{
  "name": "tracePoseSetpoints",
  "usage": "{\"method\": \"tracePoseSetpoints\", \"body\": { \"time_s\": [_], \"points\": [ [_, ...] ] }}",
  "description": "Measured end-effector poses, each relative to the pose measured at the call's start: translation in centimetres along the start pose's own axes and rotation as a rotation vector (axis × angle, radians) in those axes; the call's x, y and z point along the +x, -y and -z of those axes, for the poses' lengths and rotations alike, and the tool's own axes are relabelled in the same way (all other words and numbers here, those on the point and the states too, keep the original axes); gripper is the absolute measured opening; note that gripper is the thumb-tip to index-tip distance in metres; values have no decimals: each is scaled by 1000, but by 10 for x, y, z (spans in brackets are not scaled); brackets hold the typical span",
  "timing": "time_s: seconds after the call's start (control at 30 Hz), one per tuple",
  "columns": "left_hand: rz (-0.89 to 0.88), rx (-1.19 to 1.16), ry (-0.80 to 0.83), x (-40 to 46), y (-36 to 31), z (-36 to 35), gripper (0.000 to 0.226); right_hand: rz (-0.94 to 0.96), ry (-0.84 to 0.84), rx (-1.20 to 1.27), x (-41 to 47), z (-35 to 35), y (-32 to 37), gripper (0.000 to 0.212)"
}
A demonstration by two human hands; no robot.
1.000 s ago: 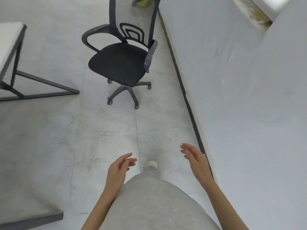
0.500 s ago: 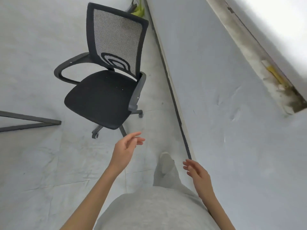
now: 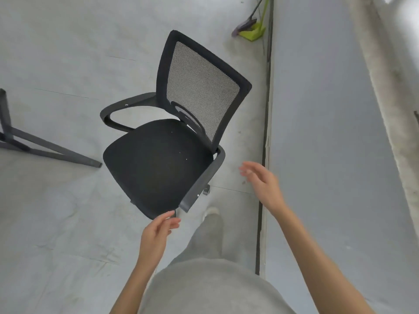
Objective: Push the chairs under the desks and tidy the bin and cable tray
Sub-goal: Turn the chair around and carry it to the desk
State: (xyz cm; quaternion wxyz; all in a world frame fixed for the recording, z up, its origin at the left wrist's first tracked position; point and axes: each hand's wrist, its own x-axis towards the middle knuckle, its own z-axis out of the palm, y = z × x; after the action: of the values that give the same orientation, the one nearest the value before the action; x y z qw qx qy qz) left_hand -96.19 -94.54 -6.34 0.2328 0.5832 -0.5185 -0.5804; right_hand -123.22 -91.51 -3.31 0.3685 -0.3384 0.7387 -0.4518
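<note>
A black office chair (image 3: 158, 159) with a mesh back and two armrests stands on the pale tiled floor in the middle of the head view, seen from above. My left hand (image 3: 156, 234) is open, fingers apart, just below the seat's front corner and near armrest, not touching it. My right hand (image 3: 263, 184) is open and blurred, raised to the right of the chair's near armrest, apart from it. Neither hand holds anything.
Dark metal desk legs (image 3: 45, 150) lie at the left edge. A grey wall (image 3: 328, 155) with a dark baseboard runs along the right. A green dustpan and broom (image 3: 251, 28) lean by the wall at the top. My grey-trousered leg and white shoe (image 3: 210, 211) are beside the chair.
I have stepped closer, so the chair now sits right in front of me. My right hand rose toward the chair's near armrest; my left hand is now at the seat's front corner.
</note>
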Motion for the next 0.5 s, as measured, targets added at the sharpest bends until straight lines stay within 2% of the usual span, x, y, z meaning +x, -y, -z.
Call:
{"method": "tracePoseSetpoints", "body": {
  "time_s": [0.17, 0.3, 0.5],
  "points": [
    [-109, 83, 81, 102, -65, -48, 25, -121, 33, 0, 63, 13, -19, 30],
    [-218, 136, 167, 164, -129, -88, 25, -197, 14, 27, 115, 41, -2, 28],
    [-303, 148, 171, 215, -185, -140, 27, -86, -25, -87, 257, 75, 57, 28]
  ]
}}
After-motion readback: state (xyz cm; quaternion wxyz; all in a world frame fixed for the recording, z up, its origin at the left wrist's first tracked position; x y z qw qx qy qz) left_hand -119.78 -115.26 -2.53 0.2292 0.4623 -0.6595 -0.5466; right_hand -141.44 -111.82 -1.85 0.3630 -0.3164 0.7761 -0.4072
